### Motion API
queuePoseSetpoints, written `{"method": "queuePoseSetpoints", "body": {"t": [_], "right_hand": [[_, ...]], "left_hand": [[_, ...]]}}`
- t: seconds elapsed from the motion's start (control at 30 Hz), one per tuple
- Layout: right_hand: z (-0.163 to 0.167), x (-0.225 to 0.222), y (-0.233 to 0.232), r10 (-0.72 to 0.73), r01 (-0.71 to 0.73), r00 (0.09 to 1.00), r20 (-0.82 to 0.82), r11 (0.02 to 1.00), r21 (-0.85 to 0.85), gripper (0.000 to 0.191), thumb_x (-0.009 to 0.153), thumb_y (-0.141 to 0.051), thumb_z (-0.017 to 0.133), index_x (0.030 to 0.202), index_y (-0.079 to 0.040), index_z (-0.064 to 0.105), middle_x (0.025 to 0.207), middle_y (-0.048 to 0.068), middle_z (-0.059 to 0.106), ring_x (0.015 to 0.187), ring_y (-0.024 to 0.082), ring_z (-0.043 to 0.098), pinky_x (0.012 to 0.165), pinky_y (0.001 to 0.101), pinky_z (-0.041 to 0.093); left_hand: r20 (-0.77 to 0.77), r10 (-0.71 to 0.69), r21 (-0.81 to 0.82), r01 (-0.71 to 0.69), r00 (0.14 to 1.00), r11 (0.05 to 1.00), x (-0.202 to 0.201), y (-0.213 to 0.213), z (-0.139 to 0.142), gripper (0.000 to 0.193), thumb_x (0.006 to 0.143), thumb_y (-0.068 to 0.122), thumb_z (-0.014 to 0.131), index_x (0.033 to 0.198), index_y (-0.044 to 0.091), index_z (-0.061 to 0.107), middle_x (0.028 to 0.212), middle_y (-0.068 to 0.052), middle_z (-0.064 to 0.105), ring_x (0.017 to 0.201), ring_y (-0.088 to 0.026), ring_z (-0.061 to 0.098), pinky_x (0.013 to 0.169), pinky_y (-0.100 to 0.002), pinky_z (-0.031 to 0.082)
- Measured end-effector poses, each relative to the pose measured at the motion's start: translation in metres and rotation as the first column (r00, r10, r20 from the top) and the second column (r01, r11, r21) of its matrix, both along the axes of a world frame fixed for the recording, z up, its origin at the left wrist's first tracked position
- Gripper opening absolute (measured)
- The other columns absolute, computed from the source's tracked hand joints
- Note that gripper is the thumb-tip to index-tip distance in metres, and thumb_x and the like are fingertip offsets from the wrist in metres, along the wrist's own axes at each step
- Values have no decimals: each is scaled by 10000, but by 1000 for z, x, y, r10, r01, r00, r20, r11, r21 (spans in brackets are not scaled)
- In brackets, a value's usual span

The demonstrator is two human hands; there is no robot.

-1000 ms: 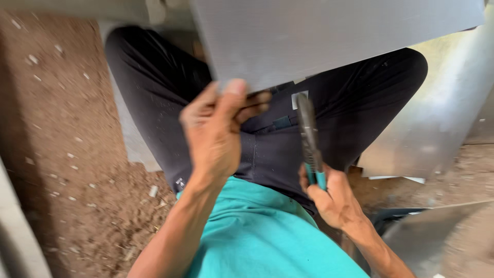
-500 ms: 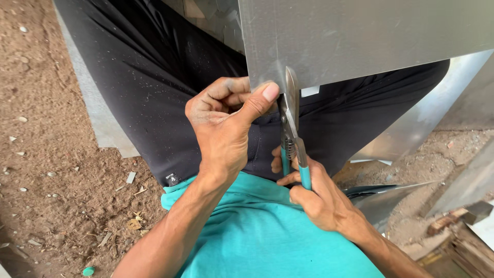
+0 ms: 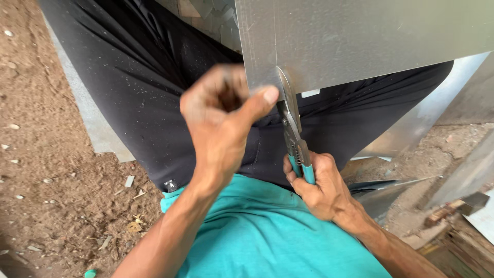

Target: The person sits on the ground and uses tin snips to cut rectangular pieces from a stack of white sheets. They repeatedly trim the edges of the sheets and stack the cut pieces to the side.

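Head view showed the left hand [image 3: 224, 121] pinching the metal sheet [image 3: 360, 41] at centre frame beside the cut, the right hand [image 3: 319, 185] closed on the teal-handled snips [image 3: 293, 128]; keeping that edge taut would likely steady the blades.

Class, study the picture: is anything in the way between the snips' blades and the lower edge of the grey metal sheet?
Nothing visible is. The tin snips, held in the right hand, already have their blades at the lower edge of the metal sheet. The left hand grips the sheet's edge just beside the blades, not in front of them.

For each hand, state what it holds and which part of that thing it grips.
The left hand pinches the lower edge of the grey metal sheet. The right hand grips the tin snips by their teal handles.
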State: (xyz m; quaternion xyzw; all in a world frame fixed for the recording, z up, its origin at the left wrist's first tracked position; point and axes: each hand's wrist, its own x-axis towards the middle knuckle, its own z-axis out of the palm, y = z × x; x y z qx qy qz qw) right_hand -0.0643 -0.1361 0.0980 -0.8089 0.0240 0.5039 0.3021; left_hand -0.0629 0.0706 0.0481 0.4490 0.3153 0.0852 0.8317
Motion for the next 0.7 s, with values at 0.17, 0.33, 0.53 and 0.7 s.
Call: {"method": "queuePoseSetpoints", "body": {"t": [0.17,0.33,0.53,0.7], "right_hand": [[-8,1,-34,-18,23,996,-92,998,59,269,759,-83,573,1003,-6,655,799,72,658,659,140,568,591,313,491],[15,1,-91,-268,343,918,-292,905,250,672,644,-57,542,1311,20,551,1171,130,666,1063,193,652,888,339,549],[4,-52,-107,-611,565,788,79,767,304,719,697,-86,491,1400,53,433,1221,174,589,1180,265,596,977,401,568],[-13,-35,-95,-602,555,792,98,778,295,713,665,-74,498,1369,32,458,1154,173,597,1068,265,615,897,399,573]], "left_hand": [[-16,60,410,-49,998,911,52,-1,-19,424,1041,193,714,767,-65,518,658,15,388,577,-76,326,545,-227,262],[-25,-46,135,49,999,990,42,-83,-36,373,1001,176,744,776,-98,627,691,-30,541,601,-113,482,571,-279,435],[195,-303,-142,333,933,932,39,-155,-27,217,1004,171,766,1044,-42,774,906,-39,744,801,-105,674,744,-244,559],[76,-195,-185,206,978,961,51,-161,-23,252,934,162,809,1113,-11,774,972,-48,769,836,-99,712,722,-203,546]]}}
